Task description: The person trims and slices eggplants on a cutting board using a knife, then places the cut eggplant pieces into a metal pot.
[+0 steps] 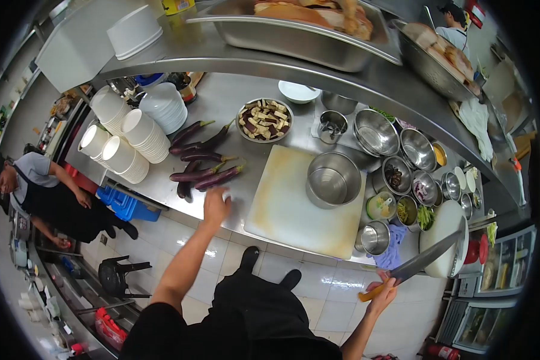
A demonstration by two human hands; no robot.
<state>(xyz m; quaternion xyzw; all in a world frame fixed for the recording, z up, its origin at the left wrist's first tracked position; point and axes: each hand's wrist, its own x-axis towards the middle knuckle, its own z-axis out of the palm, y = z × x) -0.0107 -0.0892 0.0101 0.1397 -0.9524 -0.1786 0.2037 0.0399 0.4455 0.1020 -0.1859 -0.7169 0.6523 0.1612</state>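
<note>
My left hand (216,207) hangs at the table's front edge, just below and right of the purple eggplants (221,176), its fingers loosely bent and nothing visible in them. A small white patch shows by its fingertips. My right hand (384,292) is closed round the yellow-brown handle of a large knife (425,259), whose broad blade points up and right. Between the hands lies a stained white cutting board (282,207) with an empty steel pot (333,180) on it. Behind the board stands a bowl of cut eggplant pieces (264,120).
Stacked white tubs (126,159) stand at the left. Steel bowls (375,133) and a purple cloth (392,247) are at the right. A metal shelf (180,65) with a meat tray (294,45) overhangs the back. A co-worker (54,192) stands far left, another person (454,29) far back.
</note>
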